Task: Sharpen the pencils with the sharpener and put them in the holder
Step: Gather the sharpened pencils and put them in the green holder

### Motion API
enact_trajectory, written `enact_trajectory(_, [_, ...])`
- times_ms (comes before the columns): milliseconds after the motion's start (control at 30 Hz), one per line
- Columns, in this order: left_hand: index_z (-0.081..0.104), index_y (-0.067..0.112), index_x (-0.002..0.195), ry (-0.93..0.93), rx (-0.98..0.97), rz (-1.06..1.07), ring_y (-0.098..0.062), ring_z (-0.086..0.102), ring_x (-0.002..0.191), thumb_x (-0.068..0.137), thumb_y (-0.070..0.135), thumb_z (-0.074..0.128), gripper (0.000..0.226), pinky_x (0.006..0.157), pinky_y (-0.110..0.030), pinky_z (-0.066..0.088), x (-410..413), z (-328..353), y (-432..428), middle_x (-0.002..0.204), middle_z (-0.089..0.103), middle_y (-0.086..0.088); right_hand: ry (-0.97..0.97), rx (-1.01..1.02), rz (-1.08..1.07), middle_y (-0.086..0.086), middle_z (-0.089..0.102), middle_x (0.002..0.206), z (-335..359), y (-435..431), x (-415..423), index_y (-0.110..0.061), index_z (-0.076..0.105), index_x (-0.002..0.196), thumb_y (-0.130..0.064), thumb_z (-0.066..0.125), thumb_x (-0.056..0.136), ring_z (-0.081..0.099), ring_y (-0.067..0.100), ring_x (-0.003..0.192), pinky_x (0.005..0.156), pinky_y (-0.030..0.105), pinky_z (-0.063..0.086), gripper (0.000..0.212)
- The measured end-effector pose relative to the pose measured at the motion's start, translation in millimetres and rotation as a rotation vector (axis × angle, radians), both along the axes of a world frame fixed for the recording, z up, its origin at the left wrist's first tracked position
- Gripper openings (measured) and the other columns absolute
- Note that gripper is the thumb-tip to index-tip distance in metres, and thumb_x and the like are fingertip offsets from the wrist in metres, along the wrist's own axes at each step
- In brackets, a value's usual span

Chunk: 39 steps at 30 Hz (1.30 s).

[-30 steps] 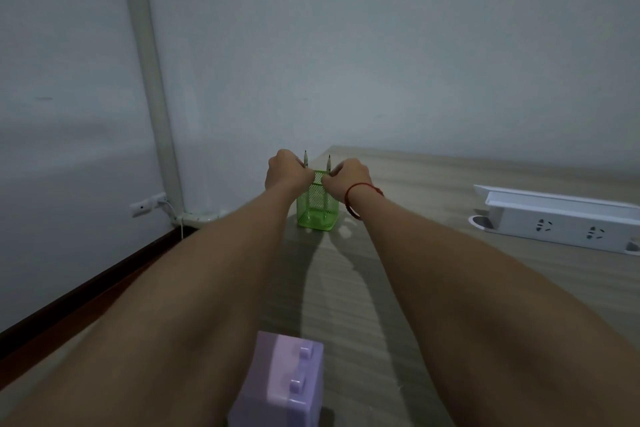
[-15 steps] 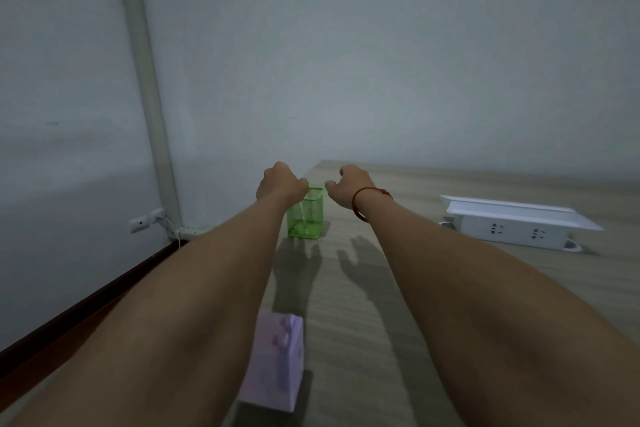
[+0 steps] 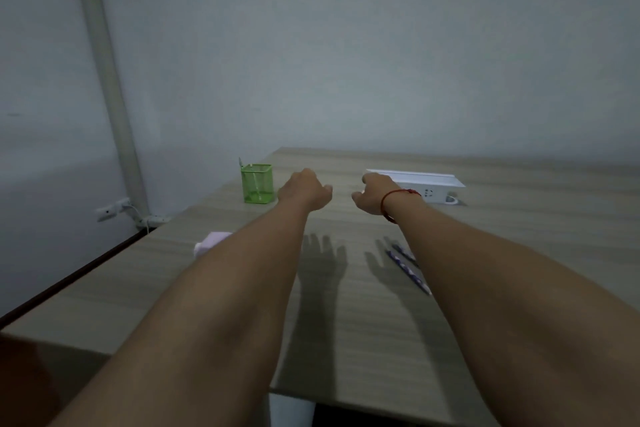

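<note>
Closest in, two pencils lie on the table under the right forearm, sharpener peeking out left. Both hands, left hand and right hand, hover loosely curled, holding nothing. I'd grab one pencil mid-barrel and bring it to the sharpener. Far back, holder has a pencil in it.

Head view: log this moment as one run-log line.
left hand empty, raised | right hand empty, raised | green holder holds a pencil | two pencils on table | purple sharpener untouched
</note>
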<state>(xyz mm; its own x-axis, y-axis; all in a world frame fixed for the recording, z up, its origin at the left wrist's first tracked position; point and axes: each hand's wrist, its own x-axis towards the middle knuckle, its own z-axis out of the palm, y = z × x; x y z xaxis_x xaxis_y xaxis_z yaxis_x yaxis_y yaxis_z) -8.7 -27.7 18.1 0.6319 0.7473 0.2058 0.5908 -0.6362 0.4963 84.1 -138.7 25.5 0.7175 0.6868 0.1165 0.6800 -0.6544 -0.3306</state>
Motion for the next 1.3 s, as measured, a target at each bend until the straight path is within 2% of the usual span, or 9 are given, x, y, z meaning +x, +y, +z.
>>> enact_trajectory(267, [0.046,0.006,0.127,0.099,-0.012,-0.093,-0.03,0.054,0.118,0.088,0.039,0.055,0.052,0.093,-0.037,0.046,39.0,-36.5,-78.5,0.131,0.053,-0.012,0.015,-0.015,-0.12,0.014,0.056,0.127,-30.0,-76.2,31.5,-0.005,0.051,0.128,-0.024,0.05,0.095,0.055,0.031,0.117,0.093,0.036,0.045,0.038])
enact_trajectory(367, [0.049,0.007,0.124,0.169,-0.059,-0.118,-0.03,0.06,0.109,0.084,0.036,0.059,0.05,0.091,-0.036,0.05,51.1,-58.8,-99.4,0.123,0.057,-0.012,0.037,-0.048,-0.151,0.011,0.058,0.086,-51.3,-94.1,38.2,-0.008,0.057,0.081,-0.016,0.054,0.09,0.057,0.031,0.093,0.076,0.031,0.045,0.012])
enact_trajectory(433, [0.052,0.008,0.12,0.17,-0.087,-0.127,-0.031,0.059,0.11,0.081,0.041,0.064,0.052,0.087,-0.034,0.049,56.6,-72.3,-109.2,0.122,0.058,-0.011,0.055,-0.094,-0.158,0.011,0.051,0.075,-65.6,-101.0,40.4,-0.009,0.047,0.066,-0.017,0.059,0.087,0.052,0.027,0.083,0.072,0.028,0.041,0.025])
enact_trajectory(600, [0.057,0.011,0.111,0.14,-0.041,-0.063,-0.028,0.059,0.109,0.076,0.029,0.072,0.043,0.078,-0.03,0.047,68.1,-86.6,-120.1,0.121,0.058,-0.009,0.056,-0.149,-0.153,0.017,0.066,0.098,-89.2,-105.5,46.0,-0.004,0.067,0.094,-0.015,0.067,0.084,0.062,0.032,0.095,0.076,0.032,0.049,0.016])
enact_trajectory(733, [0.056,0.004,0.117,0.152,-0.078,-0.052,-0.031,0.06,0.112,0.082,0.013,0.062,0.037,0.087,-0.035,0.053,69.4,-82.6,-114.3,0.125,0.056,-0.015,0.039,-0.158,-0.181,0.019,0.056,0.129,-82.2,-105.7,38.9,0.003,0.053,0.126,-0.016,0.05,0.096,0.055,0.031,0.12,0.094,0.034,0.045,0.035])
enact_trajectory(867, [0.057,-0.002,0.116,0.05,-0.064,-0.06,-0.036,0.06,0.113,0.084,0.004,0.054,0.033,0.091,-0.038,0.052,63.9,-65.1,-100.3,0.126,0.057,-0.021,0.007,-0.1,-0.179,0.02,0.055,0.127,-61.6,-98.2,27.1,-0.002,0.042,0.14,-0.006,0.048,0.095,0.056,0.032,0.116,0.09,0.035,0.046,0.045])
enact_trajectory(933, [0.057,-0.004,0.114,-0.018,-0.041,-0.045,-0.037,0.06,0.111,0.085,-0.002,0.051,0.03,0.088,-0.038,0.051,56.0,-44.1,-88.8,0.124,0.057,-0.023,0.032,-0.06,-0.16,0.018,0.06,0.115,-47.4,-86.7,21.5,-0.002,0.045,0.135,-0.001,0.049,0.091,0.058,0.03,0.098,0.073,0.034,0.047,0.044])
enact_trajectory(1067, [0.057,-0.006,0.112,-0.105,0.004,0.007,-0.038,0.06,0.11,0.082,-0.008,0.051,0.03,0.085,-0.037,0.05,31.5,-0.8,-57.1,0.123,0.057,-0.024,0.099,0.089,-0.099,0.012,0.061,0.098,-13.4,-53.7,1.6,-0.009,0.043,0.088,-0.008,0.05,0.089,0.058,0.027,0.081,0.049,0.025,0.039,0.007])
enact_trajectory(1300, [0.05,-0.003,0.114,-0.254,0.003,0.097,-0.039,0.057,0.109,0.088,0.002,0.046,0.027,0.084,-0.039,0.048,-19.5,36.0,9.8,0.123,0.051,-0.023,0.249,0.34,-0.001,0.011,0.046,0.098,27.3,24.1,-41.3,-0.012,0.034,0.109,-0.009,0.056,0.087,0.058,0.03,0.071,0.047,0.03,0.049,0.031])
